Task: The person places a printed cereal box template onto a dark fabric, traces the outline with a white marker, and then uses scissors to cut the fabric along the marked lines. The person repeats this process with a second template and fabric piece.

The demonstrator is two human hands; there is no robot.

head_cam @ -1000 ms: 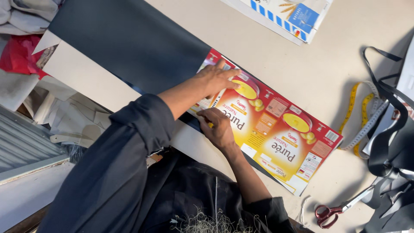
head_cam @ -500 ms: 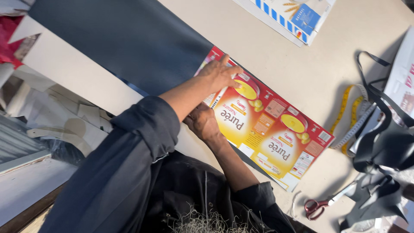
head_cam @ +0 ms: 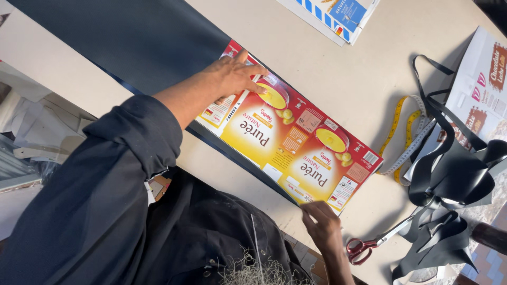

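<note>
Head view, looking down on a pale table (head_cam: 327, 68). A flattened red and yellow carton (head_cam: 296, 142) lies near the middle of the frame, running aslant from 11 o'clock to 5 o'clock. Its upper end rests on a large dark sheet (head_cam: 137, 37) that fills the 10 to 12 o'clock area.

The left hand (head_cam: 232, 76) presses flat on the carton's 11 o'clock end, palm down and fingers slightly spread, in the same place as half a second ago. The right hand (head_cam: 322, 227) has moved. Earlier it sat at the carton's near edge, close under the left hand. Now it is at the carton's 5 o'clock corner, well apart from the left hand. Its fingers are drawn together and touch the edge there, but whether they pinch anything cannot be told.

A yellow measuring tape (head_cam: 401, 126) curls at 3 o'clock of the carton. Just beyond it lies a heap of black strips (head_cam: 449, 174). Red-handled scissors (head_cam: 369, 245) lie at 5 o'clock, just beside the right hand. A blue and white carton (head_cam: 338, 13) sits at 12 o'clock, and a white carton (head_cam: 486, 79) at 2 o'clock.
</note>
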